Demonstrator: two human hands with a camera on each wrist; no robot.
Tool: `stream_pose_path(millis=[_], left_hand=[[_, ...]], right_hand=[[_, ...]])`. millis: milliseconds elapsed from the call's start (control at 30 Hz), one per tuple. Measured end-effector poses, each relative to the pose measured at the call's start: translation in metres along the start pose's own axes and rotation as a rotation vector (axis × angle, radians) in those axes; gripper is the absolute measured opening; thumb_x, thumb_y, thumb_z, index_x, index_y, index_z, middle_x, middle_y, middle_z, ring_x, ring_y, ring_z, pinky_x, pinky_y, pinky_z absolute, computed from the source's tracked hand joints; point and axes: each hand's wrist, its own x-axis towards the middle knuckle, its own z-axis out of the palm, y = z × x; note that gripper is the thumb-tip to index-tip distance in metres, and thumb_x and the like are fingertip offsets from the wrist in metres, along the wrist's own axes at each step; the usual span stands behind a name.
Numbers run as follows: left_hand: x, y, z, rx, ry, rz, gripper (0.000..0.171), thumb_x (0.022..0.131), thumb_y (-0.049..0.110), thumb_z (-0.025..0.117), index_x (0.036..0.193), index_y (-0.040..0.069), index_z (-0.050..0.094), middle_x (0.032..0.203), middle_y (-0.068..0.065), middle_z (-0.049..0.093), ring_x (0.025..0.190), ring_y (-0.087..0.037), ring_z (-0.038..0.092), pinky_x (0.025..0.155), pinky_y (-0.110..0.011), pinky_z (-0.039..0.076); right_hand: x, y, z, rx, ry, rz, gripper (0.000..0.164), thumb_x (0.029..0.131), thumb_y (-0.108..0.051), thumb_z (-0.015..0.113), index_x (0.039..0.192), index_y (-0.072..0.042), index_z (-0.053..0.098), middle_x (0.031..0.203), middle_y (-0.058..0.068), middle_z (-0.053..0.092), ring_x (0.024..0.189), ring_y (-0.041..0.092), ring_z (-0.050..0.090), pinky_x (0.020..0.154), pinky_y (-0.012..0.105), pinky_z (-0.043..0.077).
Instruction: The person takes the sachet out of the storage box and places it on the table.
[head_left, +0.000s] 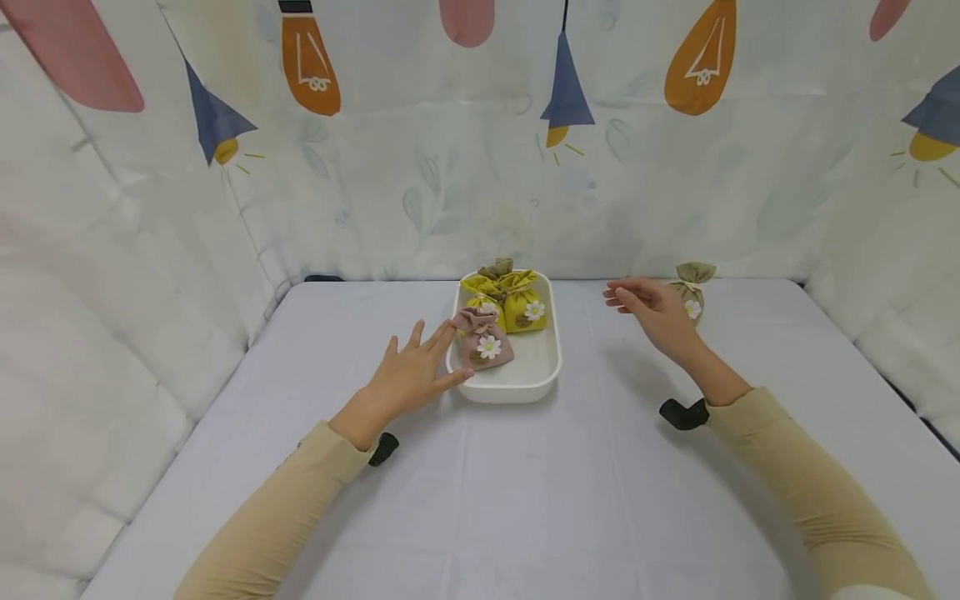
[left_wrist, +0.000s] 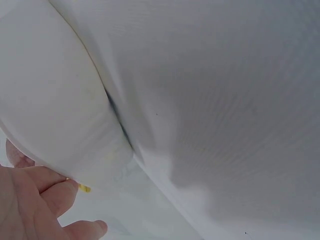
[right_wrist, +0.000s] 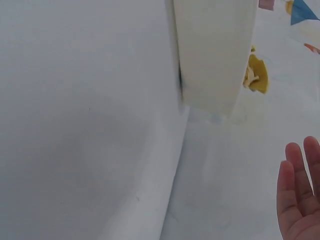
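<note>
Brown cloth pouch (head_left: 694, 293), far right, sits partly behind an empty, relaxed right hand (head_left: 652, 312); splayed left hand (head_left: 411, 377) borders a white oblong tray (head_left: 531, 367) holding yellow cloth pouches (head_left: 519, 302) and, near left, a tilted, daisy-trimmed mauve pouch (head_left: 480, 335).

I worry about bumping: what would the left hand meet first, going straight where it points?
Probably the pink pouch in the white tray, right by the left hand, though depth is unclear.

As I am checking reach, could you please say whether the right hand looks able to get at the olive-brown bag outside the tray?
Probably yes: the right hand is empty and appears close to the olive-brown bag, with nothing visible between them, though that hand points away.
</note>
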Motion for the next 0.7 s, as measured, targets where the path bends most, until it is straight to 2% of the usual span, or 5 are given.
stream_pose_path(millis=[100,267,500,700], left_hand=[[-0.001,0.000,0.000,-0.001,0.002,0.000,0.090,0.101,0.068,0.044,0.165,0.011,0.017,0.171,-0.004,0.013,0.154,-0.043,0.006,0.115,-0.073,0.012],[-0.001,-0.001,0.001,-0.001,0.002,0.002,0.091,0.101,0.069,0.044,0.165,0.011,0.017,0.171,-0.004,0.013,0.154,-0.043,0.006,0.115,-0.073,0.012],[0.000,0.000,0.000,-0.003,0.001,0.003,0.090,0.101,0.069,0.043,0.165,0.012,0.016,0.171,-0.003,0.013,0.154,-0.043,0.006,0.115,-0.073,0.011],[0.000,0.000,-0.001,-0.009,0.000,0.002,0.090,0.101,0.069,0.043,0.165,0.012,0.016,0.170,-0.003,0.013,0.154,-0.043,0.006,0.116,-0.072,0.012]], right_hand=[[0.001,-0.003,0.007,0.007,-0.016,-0.010,0.026,0.105,-0.006,0.058,0.123,0.012,0.064,0.117,0.030,0.068,0.097,0.006,0.069,0.086,0.019,0.054],[0.000,-0.004,0.019,0.015,-0.050,-0.004,0.025,0.105,-0.005,0.058,0.123,0.011,0.065,0.118,0.027,0.069,0.097,0.004,0.068,0.086,0.018,0.054],[0.000,-0.008,0.037,0.030,-0.114,0.015,0.025,0.106,-0.006,0.057,0.124,0.008,0.065,0.120,0.025,0.069,0.102,0.012,0.068,0.088,0.021,0.054],[0.001,-0.015,0.049,0.046,-0.137,0.027,0.026,0.106,-0.006,0.057,0.126,0.009,0.064,0.123,0.024,0.068,0.104,0.012,0.068,0.090,0.025,0.055]])
